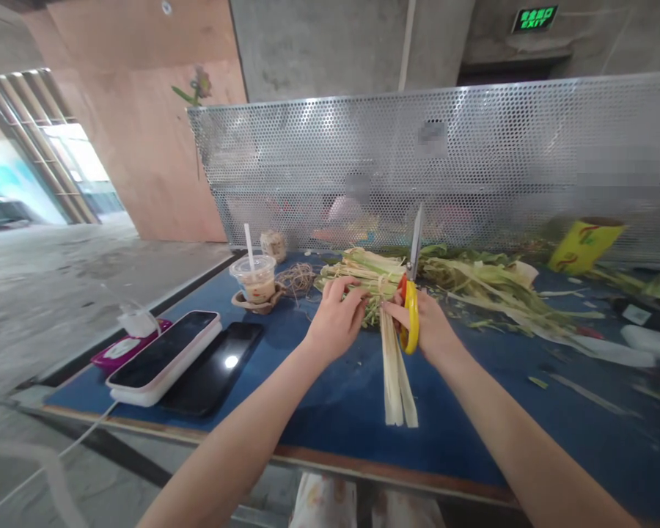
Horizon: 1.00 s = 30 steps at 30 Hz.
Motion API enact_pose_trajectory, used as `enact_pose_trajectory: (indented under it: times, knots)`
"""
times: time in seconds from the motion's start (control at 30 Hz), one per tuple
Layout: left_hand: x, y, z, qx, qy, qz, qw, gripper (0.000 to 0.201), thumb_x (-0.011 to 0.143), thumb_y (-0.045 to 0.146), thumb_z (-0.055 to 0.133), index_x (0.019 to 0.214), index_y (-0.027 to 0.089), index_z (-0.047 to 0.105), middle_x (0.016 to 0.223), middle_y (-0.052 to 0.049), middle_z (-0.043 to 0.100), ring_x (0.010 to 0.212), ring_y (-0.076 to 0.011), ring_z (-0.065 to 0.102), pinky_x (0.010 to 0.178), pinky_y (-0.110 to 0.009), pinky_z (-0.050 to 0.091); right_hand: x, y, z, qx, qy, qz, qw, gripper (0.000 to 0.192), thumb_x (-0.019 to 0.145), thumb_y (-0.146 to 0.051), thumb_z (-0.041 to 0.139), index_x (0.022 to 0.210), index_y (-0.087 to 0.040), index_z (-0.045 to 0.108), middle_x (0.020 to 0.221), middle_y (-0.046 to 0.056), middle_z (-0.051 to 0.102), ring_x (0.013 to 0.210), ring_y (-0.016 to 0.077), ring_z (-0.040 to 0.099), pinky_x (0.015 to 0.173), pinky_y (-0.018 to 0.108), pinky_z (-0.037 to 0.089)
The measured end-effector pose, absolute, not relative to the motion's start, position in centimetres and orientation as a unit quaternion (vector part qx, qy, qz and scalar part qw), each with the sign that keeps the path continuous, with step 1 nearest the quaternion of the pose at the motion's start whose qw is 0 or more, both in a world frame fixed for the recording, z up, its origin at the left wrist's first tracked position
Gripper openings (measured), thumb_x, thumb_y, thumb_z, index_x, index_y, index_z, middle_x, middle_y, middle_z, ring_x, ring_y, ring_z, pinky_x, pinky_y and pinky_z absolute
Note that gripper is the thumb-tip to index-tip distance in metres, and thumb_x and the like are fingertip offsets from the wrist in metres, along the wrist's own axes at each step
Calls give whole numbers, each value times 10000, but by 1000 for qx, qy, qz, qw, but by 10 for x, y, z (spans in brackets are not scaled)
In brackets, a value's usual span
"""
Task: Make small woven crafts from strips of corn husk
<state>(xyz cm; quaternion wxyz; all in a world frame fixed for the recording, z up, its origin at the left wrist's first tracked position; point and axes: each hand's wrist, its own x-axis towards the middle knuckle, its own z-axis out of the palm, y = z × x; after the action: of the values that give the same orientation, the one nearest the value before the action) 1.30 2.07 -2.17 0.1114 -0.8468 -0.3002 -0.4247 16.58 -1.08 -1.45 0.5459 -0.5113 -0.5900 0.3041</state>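
Observation:
A bundle of corn husks [357, 262] lies on the blue tabletop, with a pale strip tied around it. My left hand [338, 312] is closed on the left side of this bundle, fingers curled over it. In my right hand [432, 323] are scissors [412, 319] with yellow and red handles, their blades pointing up and away. The same hand's fingertips meet the husks near the tie. Long flat husk strips [396, 374] hang from the tie toward me. Whether the right fingertips also pinch a strip is hard to see.
Left of the bundle lie tangled twine [297, 280] and a drink cup [254, 279] with a straw. Two phones [168, 356] sit farther left. Loose husks [489, 286] and a yellow tube [586, 246] lie right. A perforated metal panel [308, 161] closes the back edge.

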Motion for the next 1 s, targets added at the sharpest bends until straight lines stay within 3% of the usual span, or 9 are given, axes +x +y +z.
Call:
enact_pose_trajectory:
  times: [0.13, 0.27, 0.57, 0.7, 0.8, 1.0]
  knots:
    - [14, 19, -21, -854, -279, -424, 119, 243, 816, 236, 484, 1024, 115, 520, 1027, -128, 513, 997, -236, 441, 870, -416, 421, 168, -13, -13, -492, -602, 314, 545, 330, 606, -328, 631, 544, -201, 333, 489, -84, 342, 458, 71, 342, 478, 222, 302]
    - [14, 20, -20, -864, -224, -441, 92, 174, 848, 198, 450, 977, 129, 544, 908, -84, 598, 887, -181, 522, 805, -351, 472, 170, -12, -16, -482, -598, 338, 544, 304, 613, -340, 631, 571, -202, 363, 491, -87, 361, 455, 74, 362, 483, 226, 314]
    - [13, 17, -17, -828, -289, -471, -90, 110, 784, 156, 549, 857, 180, 626, 808, -22, 655, 750, -122, 595, 612, -228, 505, 174, -13, -21, -472, -582, 403, 525, 340, 606, -368, 671, 602, -202, 374, 497, -89, 396, 442, 71, 399, 470, 219, 335]
    - [13, 20, -19, -842, -300, -448, -38, 110, 781, 123, 535, 838, 171, 615, 783, -24, 628, 771, -128, 580, 636, -239, 503, 179, -13, -19, -454, -591, 440, 500, 359, 621, -413, 676, 625, -195, 392, 531, -64, 475, 456, 74, 440, 475, 220, 367]
    - [13, 26, -23, -854, -303, -424, 17, 73, 792, 123, 520, 804, 145, 589, 805, -50, 602, 806, -154, 559, 724, -303, 496, 194, -24, -15, -453, -594, 478, 463, 361, 662, -479, 636, 676, -198, 411, 508, -66, 468, 415, 73, 428, 421, 207, 359]
    - [13, 30, -26, -859, -299, -414, 33, 87, 812, 129, 499, 812, 139, 585, 811, -52, 608, 797, -151, 562, 747, -293, 488, 223, -71, -9, -463, -498, 686, 259, 602, 624, -783, 354, 584, -189, 440, 464, -39, 437, 342, 84, 433, 328, 215, 398]
